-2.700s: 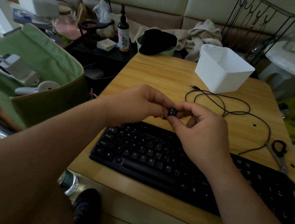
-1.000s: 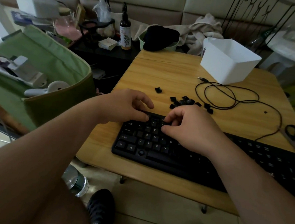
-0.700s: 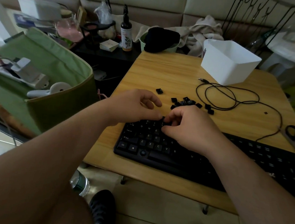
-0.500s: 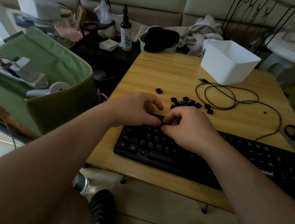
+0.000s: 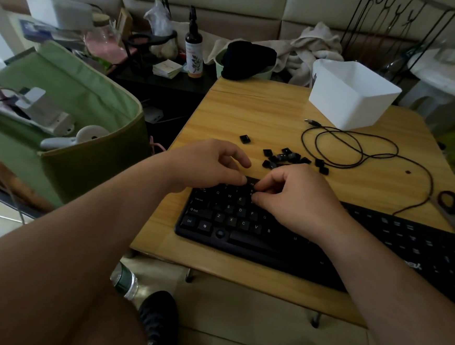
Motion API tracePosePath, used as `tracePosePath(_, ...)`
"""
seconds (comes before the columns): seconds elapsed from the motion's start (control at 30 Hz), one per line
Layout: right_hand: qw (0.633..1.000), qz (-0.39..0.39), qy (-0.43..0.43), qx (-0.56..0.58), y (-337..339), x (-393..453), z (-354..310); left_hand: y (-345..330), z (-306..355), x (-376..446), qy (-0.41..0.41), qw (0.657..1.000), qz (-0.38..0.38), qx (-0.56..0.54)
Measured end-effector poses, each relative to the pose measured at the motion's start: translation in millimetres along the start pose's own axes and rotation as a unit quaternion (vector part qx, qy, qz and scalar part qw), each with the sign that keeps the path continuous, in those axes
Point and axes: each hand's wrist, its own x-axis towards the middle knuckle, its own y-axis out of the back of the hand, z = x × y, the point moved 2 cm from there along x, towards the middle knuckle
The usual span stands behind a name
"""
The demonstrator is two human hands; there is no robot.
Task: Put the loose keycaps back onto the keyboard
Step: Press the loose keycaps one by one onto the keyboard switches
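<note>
A black keyboard point(image 5: 233, 221) lies along the front of the wooden table point(image 5: 266, 112). Both my hands rest over its upper-left rows. My left hand point(image 5: 208, 165) has its thumb down on the top row and its fingers spread above. My right hand point(image 5: 295, 199) is curled, its thumb and fingertips pinched on a black keycap point(image 5: 251, 184) pressed against the top rows, mostly hidden by the fingers. Several loose keycaps point(image 5: 284, 157) lie in a heap just behind the hands. A single keycap point(image 5: 244, 139) sits apart to the left.
A black cable point(image 5: 358, 155) loops across the table behind the heap, in front of a white plastic bin point(image 5: 354, 100). Scissors point(image 5: 448, 206) lie at the right edge. A green fabric bin point(image 5: 69, 121) stands left of the table; a bottle point(image 5: 125, 281) is on the floor.
Both hands came down from holding a keycap in the air to the keyboard's top-left rows. Over the last second they only shift slightly there, fingertips closing together.
</note>
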Motion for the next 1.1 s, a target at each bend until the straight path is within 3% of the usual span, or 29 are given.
tracePosePath(0.63, 0.993, 0.071, 0.062, -0.076, -14.8, 3.2, -6.8, -2.9, -1.1, 1.8, -0.004, 1.0, -0.017, 0.004)
tracePosePath(1.1, 0.993, 0.034, 0.06, -0.094, -5.9, 5.3, -8.4, -7.0, 0.9, 3.1, 0.012, 1.0, -0.009, -0.004)
